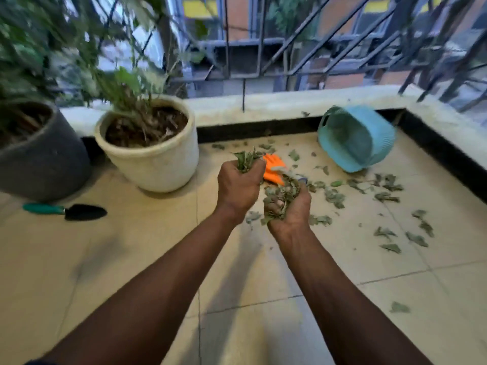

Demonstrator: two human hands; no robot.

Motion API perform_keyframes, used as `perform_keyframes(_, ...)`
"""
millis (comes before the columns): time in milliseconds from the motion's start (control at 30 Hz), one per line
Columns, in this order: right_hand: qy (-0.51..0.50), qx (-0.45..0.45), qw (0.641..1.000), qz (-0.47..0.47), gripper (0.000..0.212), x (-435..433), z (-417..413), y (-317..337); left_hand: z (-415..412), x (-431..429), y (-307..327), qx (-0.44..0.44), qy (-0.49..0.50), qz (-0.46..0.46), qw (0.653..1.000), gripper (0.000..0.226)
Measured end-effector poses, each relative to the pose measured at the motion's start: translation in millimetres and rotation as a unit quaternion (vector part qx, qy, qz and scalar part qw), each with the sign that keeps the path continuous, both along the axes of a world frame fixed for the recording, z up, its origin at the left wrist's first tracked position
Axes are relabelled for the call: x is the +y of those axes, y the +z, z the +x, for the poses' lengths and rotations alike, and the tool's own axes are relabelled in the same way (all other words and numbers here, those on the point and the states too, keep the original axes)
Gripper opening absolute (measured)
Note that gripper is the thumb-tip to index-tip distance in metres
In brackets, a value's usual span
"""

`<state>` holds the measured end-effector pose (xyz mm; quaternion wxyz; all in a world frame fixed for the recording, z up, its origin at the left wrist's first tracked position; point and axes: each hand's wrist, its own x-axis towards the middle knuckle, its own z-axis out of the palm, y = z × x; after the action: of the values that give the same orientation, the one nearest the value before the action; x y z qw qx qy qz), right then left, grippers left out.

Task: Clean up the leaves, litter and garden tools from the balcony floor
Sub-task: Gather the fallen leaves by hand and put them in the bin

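Pale tiled balcony floor [131, 259] strewn with dry green leaves [387, 196]. Left hand [239, 185] fisted tight on a clump, right hand [290, 206] cupped round another. Orange glove [274, 169] half hidden behind both.

Smooth, faintly glossy beige floor tiles [131, 259], dry, crinkled matt leaves [387, 197], ribbed turquoise plastic basket [369, 133], matt cream pot [158, 167] with a rough rim, dull grey pot [44, 164], trowel [66, 210] with matt black blade and green handle, bright orange cloth glove [274, 169], dark metal railing [290, 43].
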<state>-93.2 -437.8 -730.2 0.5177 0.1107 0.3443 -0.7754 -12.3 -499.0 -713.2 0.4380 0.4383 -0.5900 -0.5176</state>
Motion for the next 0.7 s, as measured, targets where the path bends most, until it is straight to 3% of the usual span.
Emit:
perform_keyframes(67, -0.022, 0.012, 0.999, -0.036, 0.052, 10, -11, 40, -18, 24, 40, 0.018, -0.006, 0.003, 1.0, 0.041)
perform_keyframes(167, -0.049, 0.032, 0.997, -0.055, 0.035, 34, -38, 112, -60, 64, 104, 0.036, 0.013, -0.007, 0.999, 0.037)
perform_keyframes(300, -0.134, 0.08, 0.986, -0.058, 0.04, 102, -97, 202, -127, 142, 184, 0.09, 0.017, -0.016, 0.996, 0.039)
perform_keyframes(433, -0.239, 0.119, 0.963, -0.036, 0.036, 215, -158, 260, -191, 254, 251, 0.108, -0.051, -0.002, 0.993, 0.039)
perform_keyframes(567, -0.369, 0.145, 0.918, -0.03, 0.063, 334, -207, 294, -245, 374, 282, 0.126, -0.149, -0.05, 0.98, 0.027)
perform_keyframes(700, -0.466, 0.125, 0.875, -0.028, 0.055, 449, -246, 288, -285, 481, 289, 0.093, -0.262, -0.087, 0.957, 0.025)
